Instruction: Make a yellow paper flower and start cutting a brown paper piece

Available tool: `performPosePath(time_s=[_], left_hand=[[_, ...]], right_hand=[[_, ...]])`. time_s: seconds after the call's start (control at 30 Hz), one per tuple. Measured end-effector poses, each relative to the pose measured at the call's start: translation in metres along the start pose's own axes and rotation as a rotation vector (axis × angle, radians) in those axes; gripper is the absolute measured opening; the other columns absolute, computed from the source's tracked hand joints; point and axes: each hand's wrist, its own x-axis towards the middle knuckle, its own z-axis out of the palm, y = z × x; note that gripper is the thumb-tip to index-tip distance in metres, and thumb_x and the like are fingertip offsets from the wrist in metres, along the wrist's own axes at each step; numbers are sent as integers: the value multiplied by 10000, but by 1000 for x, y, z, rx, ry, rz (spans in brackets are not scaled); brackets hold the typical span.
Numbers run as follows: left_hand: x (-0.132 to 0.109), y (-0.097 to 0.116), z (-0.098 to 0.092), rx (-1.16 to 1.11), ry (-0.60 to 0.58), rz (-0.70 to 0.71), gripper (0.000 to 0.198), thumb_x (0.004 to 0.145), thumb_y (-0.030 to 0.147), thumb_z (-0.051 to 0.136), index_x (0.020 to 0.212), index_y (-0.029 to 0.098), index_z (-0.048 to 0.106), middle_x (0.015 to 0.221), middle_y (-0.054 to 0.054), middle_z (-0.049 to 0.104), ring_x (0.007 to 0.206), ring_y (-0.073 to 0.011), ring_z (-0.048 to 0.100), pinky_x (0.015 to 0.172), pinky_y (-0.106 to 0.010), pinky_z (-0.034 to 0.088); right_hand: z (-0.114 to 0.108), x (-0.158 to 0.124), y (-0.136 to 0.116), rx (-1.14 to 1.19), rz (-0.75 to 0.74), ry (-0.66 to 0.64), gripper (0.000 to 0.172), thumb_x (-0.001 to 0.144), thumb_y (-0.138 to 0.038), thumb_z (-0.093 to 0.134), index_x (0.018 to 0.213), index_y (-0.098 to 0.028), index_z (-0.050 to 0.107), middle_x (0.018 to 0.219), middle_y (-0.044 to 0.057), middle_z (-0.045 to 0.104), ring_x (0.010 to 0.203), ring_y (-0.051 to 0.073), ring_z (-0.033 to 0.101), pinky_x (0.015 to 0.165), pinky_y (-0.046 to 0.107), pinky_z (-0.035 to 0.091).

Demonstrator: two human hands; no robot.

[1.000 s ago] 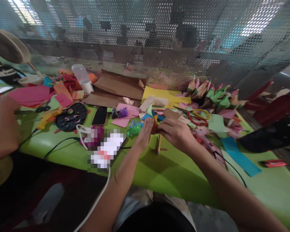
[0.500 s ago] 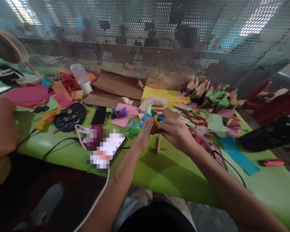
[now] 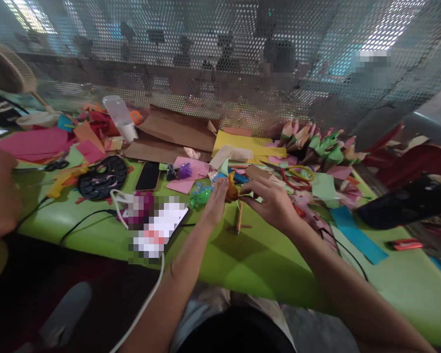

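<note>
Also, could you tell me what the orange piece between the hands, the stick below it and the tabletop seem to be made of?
The orange piece looks like matte craft paper: thin, folded to a point. The stick under it seems bare wood, pale tan, though small here. The tabletop looks like smooth green plastic or laminate, with soft sheen.

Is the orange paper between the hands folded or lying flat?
Folded. The orange paper is a small creased, pointed shape held up between the left hand and right hand, not a flat sheet.
</note>
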Motion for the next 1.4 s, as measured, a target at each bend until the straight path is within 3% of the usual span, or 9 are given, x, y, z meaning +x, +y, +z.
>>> performPosePath(time_s=[0.23, 0.63, 0.93, 1.17, 1.4], left_hand=[[0, 1, -1, 11, 25, 18, 439, 938, 681, 523, 900, 246, 554, 944, -28, 558, 919, -193, 514, 908, -329, 469], [-3, 3, 1, -52, -19, -31, 375, 974, 601, 527, 917, 234, 581, 912, -18, 550, 836, -178, 498, 835, -316, 466], [-1, -1, 2, -5, -5, 84, 391, 961, 627, 536, 903, 242, 573, 924, -32, 571, 988, -211, 528, 927, -331, 454], [-3, -3, 1, 1, -27, 55, 440, 955, 669, 516, 911, 234, 564, 873, -13, 528, 864, -184, 511, 839, -320, 467], [-1, -8, 1, 8, -60, 88, 474, 935, 704, 516, 879, 234, 533, 854, -4, 477, 811, -168, 467, 769, -297, 470]], right_hand=[[-1, -2, 3, -5, -18, 10, 93, 934, -173, 671, 886, -221, 735, 874, 63, 728, 805, 207, 687, 734, 307, 506], [6, -3, 2, -151, -73, -27, 194, 976, -173, 589, 934, -231, 770, 896, 79, 731, 800, 213, 657, 713, 328, 473], [7, -3, 0, -175, -77, -12, 160, 972, -172, 594, 911, -223, 733, 882, 69, 727, 802, 209, 648, 726, 317, 467], [9, -4, 1, -172, -112, -46, 200, 953, -123, 597, 985, -241, 754, 899, 57, 726, 804, 198, 642, 719, 310, 446], [8, 2, 1, -254, -140, -162, 190, 973, -171, 583, 870, -212, 737, 844, 66, 674, 780, 201, 597, 685, 327, 410]])
